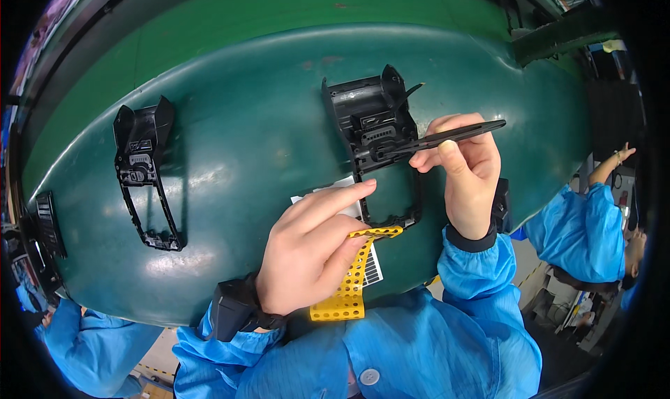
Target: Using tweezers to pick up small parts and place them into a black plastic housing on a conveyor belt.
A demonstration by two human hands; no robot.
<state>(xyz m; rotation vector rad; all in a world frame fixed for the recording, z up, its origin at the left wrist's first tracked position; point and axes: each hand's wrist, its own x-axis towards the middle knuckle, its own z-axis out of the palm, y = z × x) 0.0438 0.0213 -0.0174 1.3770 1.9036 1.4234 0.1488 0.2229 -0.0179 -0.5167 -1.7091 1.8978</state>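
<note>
My right hand (466, 169) grips black tweezers (447, 137), whose tips touch the middle of a black plastic frame part (373, 130) lying on the dark green belt (251, 120). My left hand (317, 249) rests beside the frame's lower end, its index finger stretched toward the frame, and pinches a yellow perforated strip (351, 280) between thumb and fingers. A white label sheet with dark print (372, 265) lies under the left hand, mostly hidden. Both forearms wear blue sleeves with black cuffs.
A second black frame part (144, 169) lies on the belt at the left, and a third (47, 224) sits at the far left edge. Other people in blue coats stand at the right (583, 231) and lower left (77, 343).
</note>
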